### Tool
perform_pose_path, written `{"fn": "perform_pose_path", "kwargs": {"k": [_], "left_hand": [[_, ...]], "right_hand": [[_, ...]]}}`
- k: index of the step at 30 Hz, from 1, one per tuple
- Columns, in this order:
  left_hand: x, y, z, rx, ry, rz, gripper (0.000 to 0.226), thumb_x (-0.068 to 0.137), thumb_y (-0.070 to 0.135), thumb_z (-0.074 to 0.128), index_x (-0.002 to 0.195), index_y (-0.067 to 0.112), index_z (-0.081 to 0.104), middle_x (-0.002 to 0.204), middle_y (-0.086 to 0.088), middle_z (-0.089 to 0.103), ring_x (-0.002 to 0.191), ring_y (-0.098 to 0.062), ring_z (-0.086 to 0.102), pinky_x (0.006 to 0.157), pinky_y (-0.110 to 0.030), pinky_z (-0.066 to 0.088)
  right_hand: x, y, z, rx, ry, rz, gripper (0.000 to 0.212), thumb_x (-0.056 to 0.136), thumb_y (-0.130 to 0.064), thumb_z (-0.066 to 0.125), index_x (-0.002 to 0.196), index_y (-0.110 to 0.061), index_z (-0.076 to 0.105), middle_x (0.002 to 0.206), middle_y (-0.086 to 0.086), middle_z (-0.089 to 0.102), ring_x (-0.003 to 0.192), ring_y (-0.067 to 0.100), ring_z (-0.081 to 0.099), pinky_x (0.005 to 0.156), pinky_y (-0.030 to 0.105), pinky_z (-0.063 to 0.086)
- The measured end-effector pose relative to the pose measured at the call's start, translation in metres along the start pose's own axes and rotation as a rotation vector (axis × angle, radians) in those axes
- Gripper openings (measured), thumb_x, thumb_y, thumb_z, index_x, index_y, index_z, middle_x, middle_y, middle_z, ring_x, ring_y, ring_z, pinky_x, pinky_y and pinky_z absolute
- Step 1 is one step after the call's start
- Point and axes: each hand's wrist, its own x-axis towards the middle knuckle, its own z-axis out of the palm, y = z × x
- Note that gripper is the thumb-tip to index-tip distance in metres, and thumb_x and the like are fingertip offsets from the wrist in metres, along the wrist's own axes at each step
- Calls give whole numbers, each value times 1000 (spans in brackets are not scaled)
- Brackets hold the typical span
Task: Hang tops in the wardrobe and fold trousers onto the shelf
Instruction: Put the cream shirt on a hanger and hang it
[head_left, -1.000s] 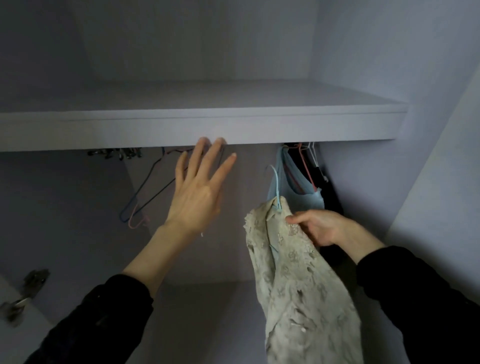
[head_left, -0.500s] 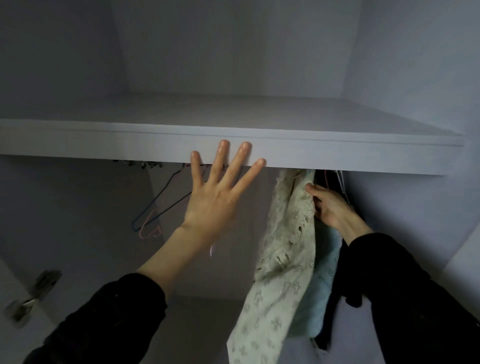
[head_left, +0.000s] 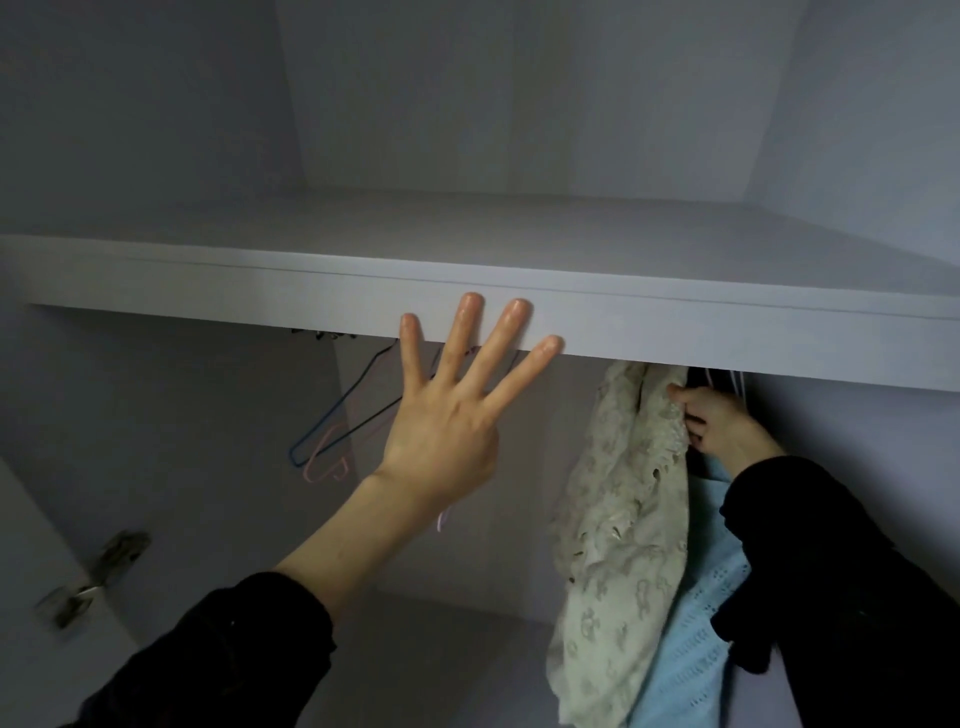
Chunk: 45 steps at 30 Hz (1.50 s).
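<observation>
Lace top (head_left: 618, 499) pinched by right hand (head_left: 719, 423) under shelf edge (head_left: 675, 332); left hand (head_left: 447, 431) spread flat.

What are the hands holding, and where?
The right hand grips the cream lace top near its top end, just under the shelf. The left hand holds nothing; its straight fingers rest against the shelf's front edge.

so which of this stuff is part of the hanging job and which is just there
In the job:
- cream lace top, pinched by the right hand
- left hand, fingers spread against the shelf edge

Just there:
- blue top
- empty hangers
- door hinge
</observation>
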Motion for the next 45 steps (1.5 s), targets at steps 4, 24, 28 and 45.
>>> {"fn": "perform_pose_path", "kwargs": {"k": [4,24,28,45], "left_hand": [[0,0,1,4,-19,-5,112,67,3,62,148,30,-10,153,-2,-27,140,-34,-23,105,-70,-4],[-150,15,-62,-267,-430,-391,54,80,18,39,132,11,48,131,-14,55,120,-34,54,93,-47,48],[-239,-4,-112,-246,-623,-631,47,82,27,31,118,21,60,98,-1,71,77,-24,69,54,-33,53],[-549,-15,-450,111,-823,-1393,43,99,24,34,142,25,33,133,0,48,121,-22,46,94,-34,39]], "right_hand": [[5,5,-5,-34,90,-32,5,92,-11,58,96,-10,55,81,5,57,67,16,53,49,22,49],[-197,163,82,-960,-169,-956,35,70,-16,61,102,-7,68,89,11,71,75,30,69,59,31,55],[-250,198,131,-1044,-508,-849,39,92,-25,47,129,-12,54,124,9,62,112,29,59,95,37,46],[-626,327,299,-1112,-1524,-934,33,97,-27,45,129,-19,52,119,-1,62,112,21,55,93,30,42]]}}
